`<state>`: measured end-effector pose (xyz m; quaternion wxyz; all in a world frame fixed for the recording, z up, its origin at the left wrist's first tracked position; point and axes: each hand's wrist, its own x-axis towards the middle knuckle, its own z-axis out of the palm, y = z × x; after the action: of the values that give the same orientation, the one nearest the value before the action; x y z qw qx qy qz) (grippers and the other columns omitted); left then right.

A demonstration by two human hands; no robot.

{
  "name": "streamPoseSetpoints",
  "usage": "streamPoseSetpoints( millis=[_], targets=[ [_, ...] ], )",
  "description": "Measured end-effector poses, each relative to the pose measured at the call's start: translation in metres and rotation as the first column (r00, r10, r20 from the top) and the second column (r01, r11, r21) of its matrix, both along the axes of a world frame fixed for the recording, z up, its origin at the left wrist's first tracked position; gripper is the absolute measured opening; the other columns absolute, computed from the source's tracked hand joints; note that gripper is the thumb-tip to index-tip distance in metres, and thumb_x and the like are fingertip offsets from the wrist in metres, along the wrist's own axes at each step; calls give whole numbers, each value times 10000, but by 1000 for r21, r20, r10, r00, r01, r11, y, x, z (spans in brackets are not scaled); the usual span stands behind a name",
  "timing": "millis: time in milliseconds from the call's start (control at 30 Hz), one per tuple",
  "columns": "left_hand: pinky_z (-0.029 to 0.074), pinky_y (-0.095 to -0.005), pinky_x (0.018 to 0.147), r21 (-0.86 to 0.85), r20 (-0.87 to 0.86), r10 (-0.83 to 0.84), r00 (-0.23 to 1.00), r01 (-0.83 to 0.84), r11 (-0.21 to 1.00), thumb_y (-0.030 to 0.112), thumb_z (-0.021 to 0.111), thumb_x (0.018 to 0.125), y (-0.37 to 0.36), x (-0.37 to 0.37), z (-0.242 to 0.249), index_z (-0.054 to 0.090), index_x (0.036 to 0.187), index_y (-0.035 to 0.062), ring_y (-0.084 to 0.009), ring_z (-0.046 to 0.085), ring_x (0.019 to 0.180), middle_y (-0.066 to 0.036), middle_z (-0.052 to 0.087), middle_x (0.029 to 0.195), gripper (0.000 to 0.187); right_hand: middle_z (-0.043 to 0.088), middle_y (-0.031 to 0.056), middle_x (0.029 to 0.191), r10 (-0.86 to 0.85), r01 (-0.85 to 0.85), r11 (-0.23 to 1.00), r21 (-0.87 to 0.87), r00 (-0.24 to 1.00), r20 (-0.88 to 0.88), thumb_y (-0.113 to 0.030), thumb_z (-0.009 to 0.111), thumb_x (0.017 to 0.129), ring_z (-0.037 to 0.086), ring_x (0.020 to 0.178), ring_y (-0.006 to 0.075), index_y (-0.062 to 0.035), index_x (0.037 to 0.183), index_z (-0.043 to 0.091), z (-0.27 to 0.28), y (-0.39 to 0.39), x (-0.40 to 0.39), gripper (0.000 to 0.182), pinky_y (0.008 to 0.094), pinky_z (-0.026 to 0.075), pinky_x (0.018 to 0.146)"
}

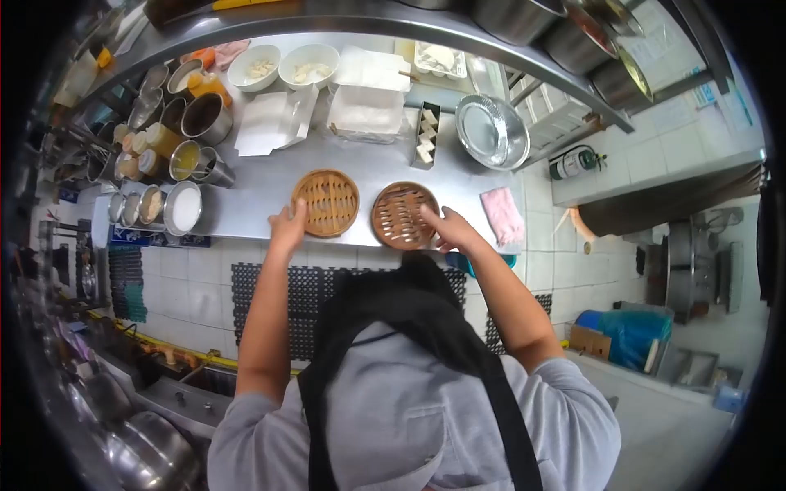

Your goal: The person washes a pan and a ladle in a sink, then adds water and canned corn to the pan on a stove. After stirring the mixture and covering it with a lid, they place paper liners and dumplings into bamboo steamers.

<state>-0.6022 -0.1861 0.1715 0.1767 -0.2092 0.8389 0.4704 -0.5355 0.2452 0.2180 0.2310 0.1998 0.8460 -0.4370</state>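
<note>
Two round bamboo steamer baskets with slatted bases lie side by side near the front edge of the steel worktable. My left hand (287, 229) is at the left rim of the lighter basket (332, 204); its thumb touches the rim and the fingers are spread apart outside it. The darker basket (401, 214) has gaps between its slats. My right hand (449, 229) grips its right side, some fingers over the slats and the others partly hidden. Behind the baskets stands a narrow dark tray (415, 155) holding several white pieces.
White paper (274, 123), a paper-lined tray (366, 110) and two white bowls (255, 68) sit farther back. Foil bowls (491, 131) and a pink cloth (501, 214) lie right; sauce bottles (160, 141) and a bowl of white powder (183, 207) stand left. A steel shelf (327, 24) hangs overhead.
</note>
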Motion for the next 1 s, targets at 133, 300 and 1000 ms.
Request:
streamPoseSetpoints(
  millis=[133,300,1000],
  targets=[
    [409,-510,1241,-198,-282,83,956,-143,970,567,618,1113,-27,39,-28,601,1536,-69,-496,536,1412,-378,534,1479,764,802,241,1154,327,-150,915,375,819,-471,-515,787,1007,777,1054,357,27,1315,776,75,67,-75,624,462,589,955],
    [528,-348,904,-187,-519,376,767,-531,826,322,729,1105,-10,114,1,722,1350,-14,-218,585,960,-149,601,1186,416,791,100,1047,-108,151,987,48,865,-490,-355,653,1109,657,651,160,-15,1235,758,122,192,-280,377,304,558,614],
    [627,-521,904,-76,-623,-231,747,236,969,157,663,1017,354,-277,59,784,958,-18,-432,786,1015,-247,784,1017,220,808,275,1210,472,83,504,860,807,-354,-310,793,837,771,1170,443,41,1152,819,21,276,-626,472,491,568,1046]
  ],
)
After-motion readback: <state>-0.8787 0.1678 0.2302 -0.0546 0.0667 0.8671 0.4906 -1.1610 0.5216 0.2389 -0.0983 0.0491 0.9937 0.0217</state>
